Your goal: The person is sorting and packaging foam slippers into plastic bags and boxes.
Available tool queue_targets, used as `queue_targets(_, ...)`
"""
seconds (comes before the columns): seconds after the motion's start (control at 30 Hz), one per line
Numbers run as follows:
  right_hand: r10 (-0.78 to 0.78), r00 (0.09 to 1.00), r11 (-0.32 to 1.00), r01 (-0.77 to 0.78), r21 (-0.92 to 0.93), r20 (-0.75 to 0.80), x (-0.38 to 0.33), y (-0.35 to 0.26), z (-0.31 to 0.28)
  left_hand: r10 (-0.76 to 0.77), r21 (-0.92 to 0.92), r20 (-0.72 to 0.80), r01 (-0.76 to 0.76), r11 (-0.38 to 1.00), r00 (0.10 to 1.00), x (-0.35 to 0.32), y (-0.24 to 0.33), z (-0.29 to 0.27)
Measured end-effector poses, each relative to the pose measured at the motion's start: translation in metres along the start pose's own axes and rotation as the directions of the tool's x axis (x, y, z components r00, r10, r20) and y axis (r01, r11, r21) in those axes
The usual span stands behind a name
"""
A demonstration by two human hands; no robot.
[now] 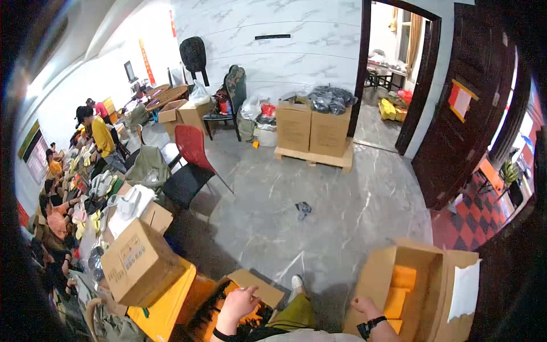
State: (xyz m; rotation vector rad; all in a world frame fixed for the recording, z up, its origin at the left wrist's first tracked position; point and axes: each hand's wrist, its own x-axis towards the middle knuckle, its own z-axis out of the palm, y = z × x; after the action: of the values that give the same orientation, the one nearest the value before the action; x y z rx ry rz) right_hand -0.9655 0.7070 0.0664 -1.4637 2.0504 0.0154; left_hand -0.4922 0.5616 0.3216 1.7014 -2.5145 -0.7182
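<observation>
Down at the lower edge, the person's left hand (239, 304) reaches with fingers loosely curled into a low brown cardboard box with open flaps (250, 285) that sits on the grey marbled floor (319, 222); the fingertips dip among orange pieces inside, but whether they pinch anything is hidden by the back of the hand and the dark shadow in the box. The right hand (363, 308), with a black watch on its wrist, rests against the near wall of a taller open cardboard box (379, 279) at the lower right; its fingers seem folded over the edge, and I cannot tell if they grip it. Inside that box stands a stack of flat orange-yellow pieces (400, 290), partly cut off by the box wall, and a white sheet (464, 289) hangs on its outer flap. Between the two boxes shows the person's white shoe (297, 283) and an olive trouser leg, mostly out of frame. To the left a closed brown carton (138, 263) lies tilted on a yellow table (165, 308) at its near corner. Farther left, seated people are blurred and bent by the lens rim. A red plastic chair (191, 148) stands well apart on the floor.
</observation>
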Motion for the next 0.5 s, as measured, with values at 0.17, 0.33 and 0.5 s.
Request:
queue_targets(0.17, -0.061, 0.995, 0.982, 0.046, 0.183, 0.077, 0.118, -0.028, -0.007, -0.069, 0.019, -0.014, 0.069, 0.997, 0.998, 0.129, -0.041, -0.007)
queue_targets(0.33, -0.122, 0.928, 0.992, 0.104, 0.069, 0.352, 0.231, -0.039, -0.031, -0.093, -0.035, -0.146, 0.089, 0.995, 0.985, 0.247, -0.036, -0.105)
queue_targets(0.5, 0.041, 0.987, 0.965, -0.079, 0.25, 0.153, 0.334, -0.111, -0.108, -0.162, -0.005, -0.177, 0.164, 0.986, 0.971, 0.305, -0.092, -0.136)
